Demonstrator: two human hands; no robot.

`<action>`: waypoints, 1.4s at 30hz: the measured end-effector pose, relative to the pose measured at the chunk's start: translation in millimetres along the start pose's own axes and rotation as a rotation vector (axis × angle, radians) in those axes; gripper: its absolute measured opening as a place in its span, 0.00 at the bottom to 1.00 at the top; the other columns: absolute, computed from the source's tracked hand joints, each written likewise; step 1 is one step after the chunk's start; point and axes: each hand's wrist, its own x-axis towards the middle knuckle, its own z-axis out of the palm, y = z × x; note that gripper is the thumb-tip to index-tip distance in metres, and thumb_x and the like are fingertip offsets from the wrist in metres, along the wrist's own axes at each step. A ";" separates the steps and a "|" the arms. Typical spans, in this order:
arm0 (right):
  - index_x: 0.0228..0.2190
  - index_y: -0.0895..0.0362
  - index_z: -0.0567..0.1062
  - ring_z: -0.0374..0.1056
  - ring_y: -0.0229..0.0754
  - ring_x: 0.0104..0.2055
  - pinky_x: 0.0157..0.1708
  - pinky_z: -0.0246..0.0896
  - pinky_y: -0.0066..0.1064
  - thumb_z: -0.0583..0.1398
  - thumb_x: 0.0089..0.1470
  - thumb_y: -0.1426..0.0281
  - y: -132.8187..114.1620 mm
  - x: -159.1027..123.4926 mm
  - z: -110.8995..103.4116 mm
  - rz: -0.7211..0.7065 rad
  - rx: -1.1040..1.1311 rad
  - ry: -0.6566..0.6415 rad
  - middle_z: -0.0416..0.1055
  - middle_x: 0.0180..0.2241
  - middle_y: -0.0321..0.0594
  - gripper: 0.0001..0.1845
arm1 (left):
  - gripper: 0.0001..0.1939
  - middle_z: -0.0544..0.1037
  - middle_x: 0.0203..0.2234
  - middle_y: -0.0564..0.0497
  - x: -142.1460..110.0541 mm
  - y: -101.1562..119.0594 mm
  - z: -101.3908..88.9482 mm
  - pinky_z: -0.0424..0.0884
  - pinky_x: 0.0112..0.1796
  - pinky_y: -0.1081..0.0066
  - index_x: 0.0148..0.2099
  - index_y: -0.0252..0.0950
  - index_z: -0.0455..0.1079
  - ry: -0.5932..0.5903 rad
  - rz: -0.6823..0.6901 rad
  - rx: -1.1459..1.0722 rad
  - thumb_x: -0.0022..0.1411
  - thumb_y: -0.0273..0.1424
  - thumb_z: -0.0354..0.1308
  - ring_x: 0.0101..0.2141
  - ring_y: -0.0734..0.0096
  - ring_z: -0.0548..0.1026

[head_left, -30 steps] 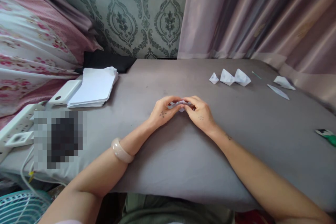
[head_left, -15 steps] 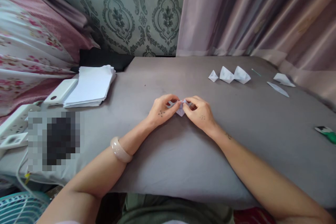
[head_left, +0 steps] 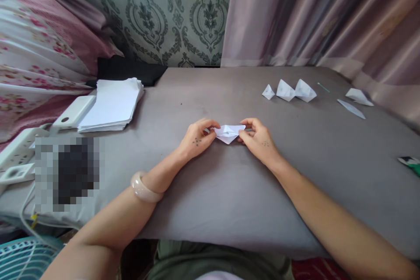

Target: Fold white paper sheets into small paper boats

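Note:
A small folded white paper piece (head_left: 229, 132) sits over the grey cloth-covered surface (head_left: 210, 192) at the centre. My left hand (head_left: 197, 137) pinches its left corner, and my right hand (head_left: 257, 137) pinches its right corner. The paper is spread out between the two hands, pointed downward at its near edge. A pale bangle (head_left: 141, 188) rides on my left wrist.
A stack of white paper sheets (head_left: 111, 106) lies at the left, beside a white power bank (head_left: 72, 113) and a white power strip (head_left: 16, 153). Three folded paper shapes (head_left: 290, 90) stand at the far right, with two flatter folded pieces (head_left: 356, 101) beyond. A green object (head_left: 410, 164) lies at the right edge.
My hands have moved apart, pulling the folded paper open from a bunched shape into a wider pointed form. The view shifted slightly.

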 end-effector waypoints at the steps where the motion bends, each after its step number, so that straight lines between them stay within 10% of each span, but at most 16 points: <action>1: 0.41 0.54 0.71 0.72 0.38 0.26 0.32 0.67 0.34 0.58 0.45 0.71 -1.3 0.2 -2.0 -0.023 -0.044 0.007 0.74 0.40 0.40 0.17 | 0.13 0.78 0.36 0.49 0.3 0.4 -0.6 0.69 0.37 0.73 0.39 0.36 0.75 -0.009 0.015 0.036 0.55 0.23 0.50 0.36 0.70 0.74; 16: 0.41 0.54 0.78 0.71 0.40 0.37 0.39 0.64 0.32 0.53 0.47 0.80 -9.5 -4.7 -15.0 -0.342 -0.424 -0.150 0.74 0.45 0.40 0.22 | 0.20 0.78 0.44 0.47 7.6 6.7 -1.5 0.69 0.47 0.67 0.43 0.35 0.75 -0.245 0.101 0.147 0.56 0.20 0.44 0.43 0.64 0.75; 21: 0.49 0.53 0.72 0.70 0.41 0.36 0.36 0.64 0.33 0.57 0.49 0.75 -13.3 -8.2 -24.4 -0.328 -0.506 -0.348 0.70 0.49 0.42 0.24 | 0.24 0.76 0.45 0.44 2.2 9.0 -12.4 0.69 0.43 0.65 0.51 0.36 0.71 -0.361 0.070 0.115 0.54 0.39 0.63 0.42 0.60 0.74; 28: 0.29 0.52 0.75 0.67 0.38 0.32 0.33 0.59 0.33 0.61 0.54 0.63 -10.7 -3.0 -25.6 -0.313 -0.505 -0.273 0.73 0.40 0.36 0.06 | 0.10 0.78 0.38 0.49 5.5 -3.0 -7.5 0.67 0.41 0.69 0.37 0.38 0.75 -0.285 0.051 -0.010 0.61 0.39 0.59 0.38 0.66 0.74; 42: 0.36 0.52 0.79 0.69 0.40 0.38 0.34 0.59 0.31 0.59 0.58 0.64 -11.1 -8.4 -15.7 -0.455 -0.550 -0.263 0.73 0.40 0.38 0.09 | 0.12 0.79 0.33 0.50 5.0 -4.4 -4.3 0.68 0.35 0.72 0.38 0.36 0.75 -0.257 -0.036 -0.095 0.60 0.40 0.60 0.33 0.70 0.74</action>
